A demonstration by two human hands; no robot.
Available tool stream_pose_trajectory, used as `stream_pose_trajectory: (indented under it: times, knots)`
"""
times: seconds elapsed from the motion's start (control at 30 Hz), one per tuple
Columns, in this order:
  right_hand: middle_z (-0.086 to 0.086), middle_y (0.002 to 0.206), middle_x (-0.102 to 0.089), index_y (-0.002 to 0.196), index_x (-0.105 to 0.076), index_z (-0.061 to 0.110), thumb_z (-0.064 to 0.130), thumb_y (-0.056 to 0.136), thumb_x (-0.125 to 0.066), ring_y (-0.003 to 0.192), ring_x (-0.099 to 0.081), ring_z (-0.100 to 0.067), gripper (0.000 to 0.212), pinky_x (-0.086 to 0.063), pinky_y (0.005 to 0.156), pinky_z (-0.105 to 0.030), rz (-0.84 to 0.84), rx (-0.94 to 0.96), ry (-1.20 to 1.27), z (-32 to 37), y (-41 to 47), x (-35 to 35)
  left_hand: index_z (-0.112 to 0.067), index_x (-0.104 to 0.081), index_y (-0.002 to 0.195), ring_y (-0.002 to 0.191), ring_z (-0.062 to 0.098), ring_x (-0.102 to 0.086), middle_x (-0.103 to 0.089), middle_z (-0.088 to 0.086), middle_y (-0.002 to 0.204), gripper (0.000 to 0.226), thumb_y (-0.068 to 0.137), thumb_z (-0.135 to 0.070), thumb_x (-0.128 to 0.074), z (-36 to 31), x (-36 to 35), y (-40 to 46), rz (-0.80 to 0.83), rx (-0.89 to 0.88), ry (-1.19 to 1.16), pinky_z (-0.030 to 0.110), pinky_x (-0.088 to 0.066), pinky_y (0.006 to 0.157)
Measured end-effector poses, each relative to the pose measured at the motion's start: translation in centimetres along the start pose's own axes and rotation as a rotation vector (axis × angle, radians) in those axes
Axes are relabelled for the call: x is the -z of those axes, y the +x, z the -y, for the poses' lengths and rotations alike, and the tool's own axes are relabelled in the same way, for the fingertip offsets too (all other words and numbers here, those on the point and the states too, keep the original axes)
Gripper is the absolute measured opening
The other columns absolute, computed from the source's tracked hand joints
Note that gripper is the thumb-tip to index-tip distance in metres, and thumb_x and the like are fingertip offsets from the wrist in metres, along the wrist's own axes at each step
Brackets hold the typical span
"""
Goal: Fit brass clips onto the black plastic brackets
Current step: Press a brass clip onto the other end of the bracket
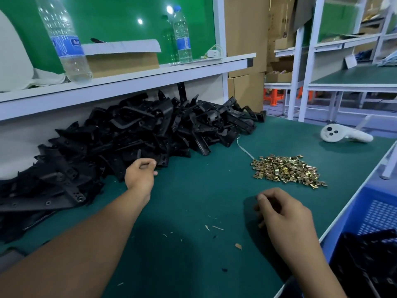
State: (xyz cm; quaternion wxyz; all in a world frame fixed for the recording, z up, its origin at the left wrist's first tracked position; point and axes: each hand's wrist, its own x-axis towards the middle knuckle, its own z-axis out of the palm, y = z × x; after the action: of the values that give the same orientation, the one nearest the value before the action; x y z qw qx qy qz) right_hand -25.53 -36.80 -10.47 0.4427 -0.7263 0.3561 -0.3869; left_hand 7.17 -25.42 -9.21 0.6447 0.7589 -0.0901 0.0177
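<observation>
Left hand point(140, 176) extended to edge of black bracket heap point(133, 134) at 10 o'clock; fingers curled, nothing seen held. Right hand point(285, 220) loosely curled, contents cannot be told. Brass clip pile point(286, 169) at 2 o'clock. Brackets judged stiff, light, tangled; best gripped by protruding arm.

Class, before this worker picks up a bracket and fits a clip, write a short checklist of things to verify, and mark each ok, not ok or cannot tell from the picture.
1. Black brackets piled within reach on the green mat: ok.
2. Brass clips heaped ahead of the right hand: ok.
3. Left hand at the bracket pile's edge: ok.
4. Left hand gripping a bracket: cannot tell, fingers curled at the pile's edge.
5. Right hand holding a clip: cannot tell, fingers curled and nothing shows.
6. Mat between the hands free of parts: ok, only small scraps.
</observation>
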Motion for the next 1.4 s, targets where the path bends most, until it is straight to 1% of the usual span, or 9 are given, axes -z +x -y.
stream_pose_trajectory:
  times: [0.2, 0.3, 0.43, 0.67, 0.83, 1.0, 1.17, 1.3, 1.4]
  knots:
    - [0.013, 0.07, -0.07, 0.08, -0.067, 0.027, 0.025, 0.099, -0.061, 0.051, -0.065, -0.005, 0.02, -0.045, 0.059, -0.029, -0.002, 0.014, -0.037, 0.6, -0.3, 0.1, -0.021, -0.078, 0.09, 0.089, 0.016, -0.074, -0.077, -0.006, 0.077, 0.012, 0.095, -0.014, -0.069, -0.4, 1.1, -1.3, 0.055, 0.023, -0.06, 0.033, -0.055, 0.094]
    - [0.011, 0.069, -0.07, 0.079, -0.067, 0.027, 0.024, 0.099, -0.062, 0.05, -0.065, -0.006, 0.021, -0.047, 0.06, -0.03, -0.013, 0.001, -0.034, 1.0, -0.3, 0.2, -0.024, -0.077, 0.086, 0.088, 0.014, -0.073, -0.077, -0.004, 0.08, 0.01, 0.094, -0.02, -0.072, -0.5, 1.6, -2.6, 0.097, -0.013, -0.017, 0.025, -0.051, 0.079]
    - [0.01, 0.069, -0.071, 0.08, -0.068, 0.027, 0.025, 0.099, -0.062, 0.055, -0.065, -0.008, 0.02, -0.053, 0.067, -0.035, -0.006, -0.002, -0.058, 1.1, -0.3, 0.1, -0.015, -0.067, 0.075, 0.056, 0.01, -0.052, -0.07, 0.006, 0.075, 0.034, 0.088, -0.045, -0.077, -0.5, 2.3, -5.1, 0.141, -0.094, 0.187, 0.025, -0.042, 0.055]
    - [0.013, 0.07, -0.069, 0.08, -0.067, 0.026, 0.025, 0.099, -0.06, 0.051, -0.065, -0.007, 0.02, -0.048, 0.064, -0.031, -0.007, -0.012, -0.032, 0.9, -0.3, 0.3, -0.018, -0.041, 0.07, 0.066, 0.013, -0.048, -0.046, -0.006, 0.08, 0.039, 0.09, -0.019, -0.075, -0.5, 5.4, -10.3, 0.077, -0.502, 0.605, 0.02, -0.035, 0.055]
    - [0.003, 0.1, -0.066, 0.101, -0.066, 0.023, 0.027, 0.099, -0.061, 0.097, -0.06, -0.023, 0.007, -0.047, 0.086, -0.039, -0.05, 0.085, -0.302, 0.1, 0.1, 0.7, -0.029, -0.034, 0.093, 0.057, 0.012, -0.053, -0.053, -0.009, 0.075, 0.047, 0.083, -0.01, -0.076, -1.5, 8.9, -12.3, 0.162, -0.6, 0.87, 0.036, -0.044, 0.049]
    - [-0.015, 0.153, -0.037, 0.141, -0.048, 0.015, 0.053, 0.096, -0.058, 0.137, -0.031, -0.037, 0.059, -0.029, 0.111, -0.049, -0.029, -0.015, -0.813, -1.1, 1.5, 1.8, -0.041, -0.046, 0.118, 0.091, 0.015, -0.061, -0.06, -0.014, 0.108, 0.042, 0.088, -0.015, -0.061, -1.9, 10.0, -13.5, 0.324, -0.677, 1.338, 0.032, -0.045, 0.069]
    - [0.003, 0.173, 0.0, 0.16, -0.026, 0.026, 0.061, 0.102, -0.028, 0.159, 0.0, -0.021, 0.067, -0.009, 0.125, -0.045, 0.053, -0.056, -0.887, -1.6, 2.7, 2.7, -0.047, -0.027, 0.153, 0.133, 0.014, -0.036, -0.035, -0.014, 0.145, 0.077, 0.082, -0.055, -0.055, -3.3, 7.9, -12.2, 0.7, -0.456, 1.28, 0.037, -0.041, 0.106]
    - [0.008, 0.169, -0.024, 0.158, -0.033, 0.029, 0.053, 0.105, -0.026, 0.158, -0.013, -0.019, 0.059, -0.011, 0.125, -0.044, 0.027, -0.035, -0.899, -1.3, 2.6, 2.5, -0.032, -0.04, 0.15, 0.138, 0.02, -0.033, -0.039, -0.006, 0.15, 0.109, 0.066, -0.099, -0.024, -3.1, 4.7, -13.9, 0.651, -0.423, 1.281, 0.042, -0.036, 0.106]
    - [0.008, 0.146, -0.055, 0.136, -0.056, 0.029, 0.041, 0.104, -0.041, 0.14, -0.039, -0.022, 0.037, -0.029, 0.112, -0.045, -0.032, 0.081, -0.865, -1.2, 2.0, 2.6, -0.019, -0.053, 0.135, 0.124, 0.024, -0.045, -0.052, 0.001, 0.131, 0.091, 0.085, -0.087, -0.02, -2.5, 2.4, -15.2, 0.471, -0.567, 1.258, 0.042, -0.042, 0.1]
